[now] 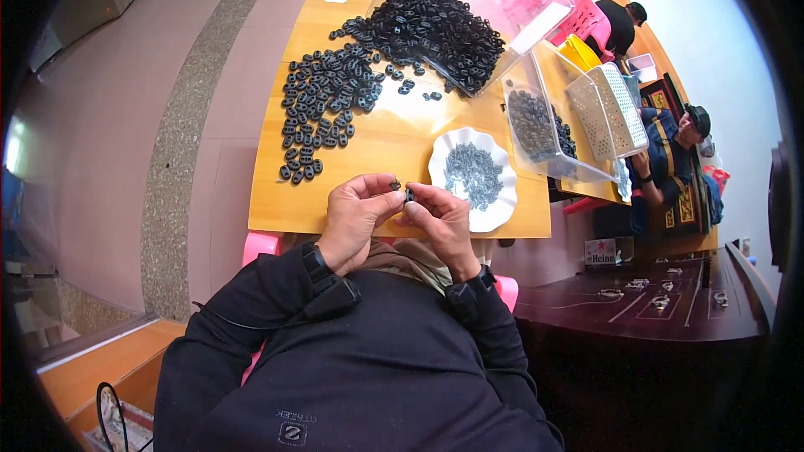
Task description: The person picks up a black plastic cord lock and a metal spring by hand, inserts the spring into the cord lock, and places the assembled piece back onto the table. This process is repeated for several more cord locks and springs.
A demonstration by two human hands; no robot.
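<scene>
While both hands meet above the near edge of the glossy wooden table [368, 142], left hand [356, 219] and right hand [438, 219] each pinch a small black plastic part [408, 194] between fingertips. Scalloped white plate [494, 201] of tiny grey metal pieces just beyond. Oval black links [322, 96] spread farther back, clear plastic bin [536, 17] tipped.

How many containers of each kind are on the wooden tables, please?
White scalloped plate: 1
Clear plastic bins: 2
White perforated baskets: 1
Total: 4
</scene>
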